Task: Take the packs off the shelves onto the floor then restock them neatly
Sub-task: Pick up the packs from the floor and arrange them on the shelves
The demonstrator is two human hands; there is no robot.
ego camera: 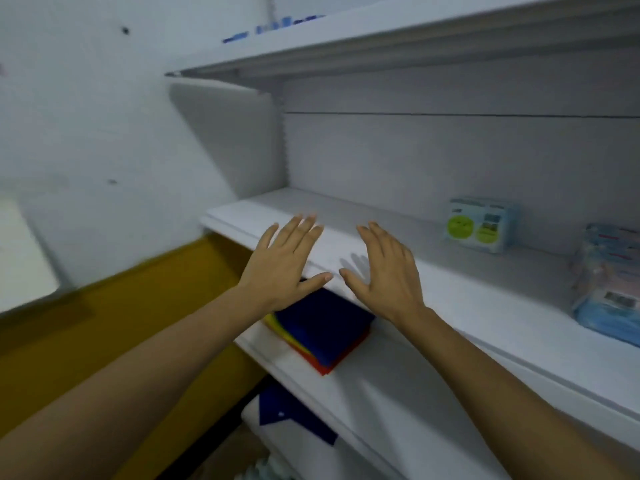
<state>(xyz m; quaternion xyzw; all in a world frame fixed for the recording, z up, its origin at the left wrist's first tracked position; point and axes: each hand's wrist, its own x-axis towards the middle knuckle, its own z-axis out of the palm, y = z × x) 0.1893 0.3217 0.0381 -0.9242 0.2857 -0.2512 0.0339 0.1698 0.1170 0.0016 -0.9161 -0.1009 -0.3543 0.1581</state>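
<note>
Hands: your left hand (pixel 287 261) and right hand (pixel 384 271) are side by side, thumbs close but apart, over the front left part of the middle shelf (pixel 433 296).
Middle shelf: a boxed pack (pixel 479 225) stands toward the back, to the right of your hands. The wrapped packs (pixel 609 282) sit further right and nearer the front, well apart from your hands.
Top shelf (pixel 381 39): above the middle shelf, with small items (pixel 273 27) on it near its left end.
Lower shelf (pixel 374 393): below the middle shelf. Folded cloths (pixel 322 327) are stacked near its left end, beneath your hands and partly hidden by them.
Wall (pixel 86 116): to your left, beside the shelving.
</note>
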